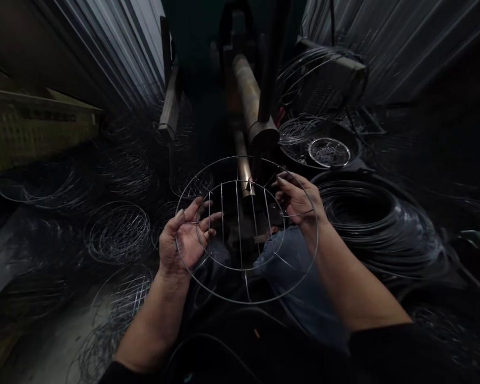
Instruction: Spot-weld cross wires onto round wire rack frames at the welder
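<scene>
Two rings, one inside the other, joined by thin bars, make up the rack, which lies between the hands, in front of the person. Being round, it has no long axis, but its parallel bars run roughly near to far, much as the cylinder and the rod below it do. The rack's far edge crosses the rod in view; whether they touch, I cannot tell. The cylinder's near end is closer to the right hand.

The left hand is at the rack's left side, fingers spread apart, with the rack to its right. The right hand is at the far right side, fingers bent inward, with most of the rack to its left and near; I cannot tell whether they pinch the wire.

Farther out, a coil lies right, a basin beyond it, and more racks left.
</scene>
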Motion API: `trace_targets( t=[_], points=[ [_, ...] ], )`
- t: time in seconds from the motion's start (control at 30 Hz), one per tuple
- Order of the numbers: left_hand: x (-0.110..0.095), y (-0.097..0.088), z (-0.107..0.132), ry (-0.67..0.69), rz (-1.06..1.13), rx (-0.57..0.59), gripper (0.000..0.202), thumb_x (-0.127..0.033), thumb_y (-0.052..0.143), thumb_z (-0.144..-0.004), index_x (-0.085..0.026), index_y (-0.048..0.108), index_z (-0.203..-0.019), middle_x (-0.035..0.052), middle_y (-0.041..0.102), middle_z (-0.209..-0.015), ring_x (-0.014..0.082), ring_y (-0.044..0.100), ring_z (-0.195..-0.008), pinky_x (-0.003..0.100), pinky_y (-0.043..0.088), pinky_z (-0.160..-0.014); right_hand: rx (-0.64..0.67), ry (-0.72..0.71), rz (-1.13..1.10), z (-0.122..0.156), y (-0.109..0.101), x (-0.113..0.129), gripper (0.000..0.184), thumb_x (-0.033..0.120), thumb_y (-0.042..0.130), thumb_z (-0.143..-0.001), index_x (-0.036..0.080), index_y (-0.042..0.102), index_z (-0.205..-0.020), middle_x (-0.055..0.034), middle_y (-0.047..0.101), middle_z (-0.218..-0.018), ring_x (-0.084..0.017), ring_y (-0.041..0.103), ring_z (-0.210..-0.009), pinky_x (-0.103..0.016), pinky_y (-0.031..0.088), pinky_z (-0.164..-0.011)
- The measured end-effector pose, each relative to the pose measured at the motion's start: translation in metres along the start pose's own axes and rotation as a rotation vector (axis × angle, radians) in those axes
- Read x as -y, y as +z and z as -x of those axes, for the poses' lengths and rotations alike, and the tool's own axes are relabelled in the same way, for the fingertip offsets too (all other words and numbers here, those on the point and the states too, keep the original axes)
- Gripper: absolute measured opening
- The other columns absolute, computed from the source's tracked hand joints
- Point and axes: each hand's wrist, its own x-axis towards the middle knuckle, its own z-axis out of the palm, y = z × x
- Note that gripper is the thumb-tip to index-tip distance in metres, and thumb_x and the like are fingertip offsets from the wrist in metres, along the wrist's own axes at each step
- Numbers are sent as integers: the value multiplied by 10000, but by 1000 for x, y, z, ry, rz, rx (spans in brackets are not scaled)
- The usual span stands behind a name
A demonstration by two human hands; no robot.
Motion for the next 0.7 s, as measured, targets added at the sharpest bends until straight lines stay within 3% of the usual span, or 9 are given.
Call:
trace_targets(
  t=[0.2, 0.37, 0.57, 0.7],
  points=[
    [-6, -3, -1, 16, -40, -13, 451, -364, 609, -794, -125, 641, -1175, 162, 545, -1354, 385, 577, -1156, 306, 565, -640, 21, -57, 37, -11, 25, -2, 263, 250, 838, -512, 190, 692, -722, 30, 644, -650, -62, 508, -465, -192, 388, -411],
    [-11, -3, -5, 32, -58, -27, 469, -357, 623, -777, -107, 647, -1173, 169, 535, -1362, 413, 563, -1161, 296, 562, -618, -2, -111, 95, -12, 32, 0, 214, 249, 832, -511, 178, 672, -634, 41, 576, -521, -44, 404, -364, -190, 248, -334],
    [-16, -4, -11, 47, -51, 4, 474, -368, 622, -773, -95, 649, -1160, 175, 553, -1334, 424, 544, -1180, 284, 565, -612, -36, -91, 85, -13, 40, 2, 253, 271, 845, -452, 173, 654, -587, 52, 544, -477, -30, 333, -346, -195, 169, -328],
    [-20, -5, -16, 40, -49, 0, 456, -371, 611, -780, -95, 655, -1141, 178, 570, -1313, 423, 537, -1191, 275, 558, -589, -30, -86, 100, -18, 43, -3, 259, 291, 839, -459, 184, 648, -598, 35, 579, -539, -61, 429, -432, -196, 242, -361]
  ],
)
